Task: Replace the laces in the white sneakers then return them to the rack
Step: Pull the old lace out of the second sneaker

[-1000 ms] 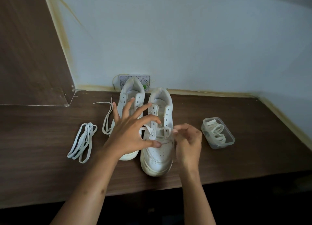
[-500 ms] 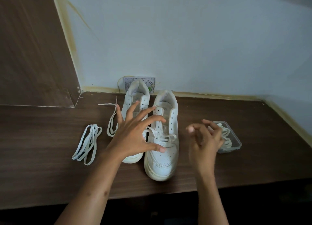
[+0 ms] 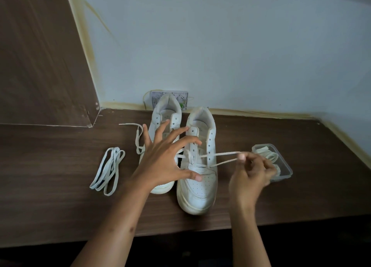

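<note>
We had both white sneakers standing side by side on the dark wood-grain tabletop (image 3: pixel 60 216), heels toward the pale wall (image 3: pixel 220 46) and toes toward us. Our left hand (image 3: pixel 162 162) was spread wide over them, fingers straight and fanned; its thumb tip lay on the toe-side upper of the right-hand sneaker (image 3: pixel 197 186), while the fingers reached across the left-hand sneaker (image 3: pixel 166 114), most of which they hid. Whether those fingertips touched the shoes we could not tell.

Our right hand (image 3: pixel 251 176) was just to the right of the right-hand sneaker, blurred, with fingers curled and the thumb and forefinger pinching a lace (image 3: pixel 222 158). Two strands of that lace ran taut from the sneaker's lower eyelets out to the pinch. The upper eyelets stood bare.

Behind the right hand, partly hidden by it, sat a clear plastic container (image 3: pixel 285 171) holding coiled pale laces. On the far left of the tabletop lay a looped bundle of white lace (image 3: pixel 109 171), well apart from the shoes, and another loose lace (image 3: pixel 138 134) trailed beside the left-hand sneaker. A small printed card (image 3: pixel 154 98) leaned against the wall behind the heels. A brown wooden panel (image 3: pixel 40 56) rose at the left.
</note>
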`<state>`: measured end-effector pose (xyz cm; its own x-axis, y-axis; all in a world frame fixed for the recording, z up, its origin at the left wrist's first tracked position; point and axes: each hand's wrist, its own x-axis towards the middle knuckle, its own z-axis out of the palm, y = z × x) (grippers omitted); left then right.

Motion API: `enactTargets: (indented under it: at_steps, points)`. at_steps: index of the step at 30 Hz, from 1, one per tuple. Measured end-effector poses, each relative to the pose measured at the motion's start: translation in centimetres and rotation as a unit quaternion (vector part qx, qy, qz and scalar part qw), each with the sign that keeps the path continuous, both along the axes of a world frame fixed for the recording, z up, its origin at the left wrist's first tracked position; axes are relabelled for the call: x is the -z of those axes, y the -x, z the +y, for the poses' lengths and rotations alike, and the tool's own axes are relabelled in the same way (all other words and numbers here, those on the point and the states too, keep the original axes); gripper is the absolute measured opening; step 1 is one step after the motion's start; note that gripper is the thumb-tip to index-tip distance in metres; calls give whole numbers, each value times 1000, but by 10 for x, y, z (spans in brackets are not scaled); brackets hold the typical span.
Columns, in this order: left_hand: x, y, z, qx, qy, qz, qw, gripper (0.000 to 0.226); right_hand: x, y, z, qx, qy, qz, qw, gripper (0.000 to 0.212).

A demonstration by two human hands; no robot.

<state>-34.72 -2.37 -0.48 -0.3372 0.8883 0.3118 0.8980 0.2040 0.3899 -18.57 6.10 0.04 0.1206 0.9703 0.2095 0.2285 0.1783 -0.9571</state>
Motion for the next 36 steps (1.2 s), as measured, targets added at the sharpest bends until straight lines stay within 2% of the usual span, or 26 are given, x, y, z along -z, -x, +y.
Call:
enactTargets:
  at_steps: [1, 3, 6, 8, 9, 11, 14, 16, 18, 20, 22, 25, 26, 27, 29, 30, 32, 34, 36]
  points:
    - [0, 0, 1, 0, -1, 2, 1000, 85, -1, 0, -1, 2, -16, -1, 1000, 11]
    - [0, 0, 1, -2, -2, 5, 1000, 86, -1, 2, -6, -56, -98, -52, 992, 17]
    - [0, -1, 1, -5, -5, 4, 1000, 85, 1, 8, -13, -179, -154, -259, 936, 15]
    - [1, -1, 0, -5, -8, 9, 1000, 80, 8, 12, -16, -240, -129, -328, 904, 16]
    - [1, -1, 0, -4, -10, 11, 1000, 79, 10, 13, -17, -250, -115, -323, 906, 13]
    - [1, 0, 0, -2, -11, 9, 1000, 81, 10, 16, -14, -208, -101, -266, 936, 10]
    - [1, 1, 1, -1, -8, 7, 1000, 86, 3, 10, -3, -5, -83, -80, 993, 17]
    - [1, 1, 0, -4, -7, 9, 1000, 87, -1, -3, 7, 126, -79, 28, 988, 11]
    - [0, 1, 0, -3, -7, 11, 1000, 87, -1, -13, 11, 173, -69, 19, 982, 13]
    - [1, 1, 1, -2, -9, 8, 1000, 86, 0, -14, 8, 122, -105, -29, 987, 12]
    - [1, 0, 1, -2, -14, 3, 1000, 86, -1, -8, 1, -16, -155, -110, 982, 13]
    - [1, 0, 1, -5, -14, 4, 1000, 83, 5, 5, -10, -212, -157, -298, 917, 16]
    - [1, -1, 1, -7, -13, 10, 1000, 81, 9, 8, -12, -239, -146, -324, 904, 15]
    - [1, 0, 1, -8, -13, 14, 1000, 80, 10, 11, -13, -242, -135, -322, 905, 11]
    - [1, 0, 1, -8, -13, 10, 1000, 81, 11, 14, -10, -193, -117, -277, 934, 6]
    - [0, 0, 0, -7, -13, 7, 1000, 83, 10, 13, -6, -143, -114, -242, 953, 13]
    - [0, 1, 0, -5, -12, 6, 1000, 85, 7, 5, 4, 12, -125, -117, 985, 17]
    - [1, 1, 0, -4, -11, 11, 1000, 85, 4, -6, 11, 152, -129, -1, 980, 14]
    - [1, 1, 0, -4, -13, 12, 1000, 84, 3, -12, 12, 193, -115, 13, 974, 17]
